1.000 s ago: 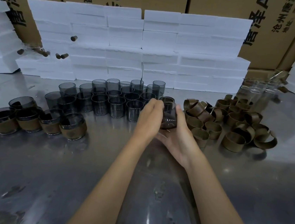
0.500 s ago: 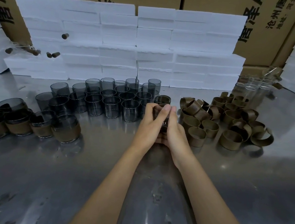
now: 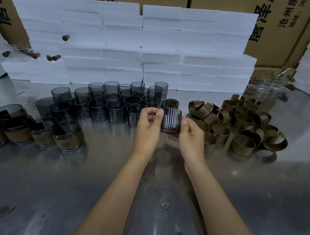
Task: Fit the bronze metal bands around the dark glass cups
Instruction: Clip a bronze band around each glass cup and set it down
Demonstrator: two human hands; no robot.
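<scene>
Item 1: dark glass cups already wearing bronze metal bands (image 3: pixel 32 132), standing upright in a close group at the left edge of the reflective steel surface (image 3: pixel 45 191).

Item 2: bare dark smoked-glass cups (image 3: pixel 109 102), standing upright and packed rim to rim toward the back edge, left of centre, in front of stacked white foam blocks (image 3: pixel 120 42).

Item 3: left hand (image 3: pixel 148 128), hovering above the middle of the surface. Its grip is curling partway closed, thumb and fingertips nearly meeting just beside the held cup's left wall; whether they are touching the glass cannot be told.

Item 4: one dark ribbed glass cup without a band (image 3: pixel 170 121), being held upright off the surface between the two hands, near the rightmost cups of the bare group.

Item 5: right hand (image 3: pixel 191 139), its grip closing round the cup, thumb pressing the right wall and fingers passing under the base.

Item 6: loose bronze metal bands (image 3: pixel 244 123), lying heaped toward the right edge, some upright, some sprung open.

Item 7: clear glass tumblers (image 3: pixel 265 87), standing at the back right corner, beside brown printed cardboard cartons (image 3: pixel 275 34).
</scene>
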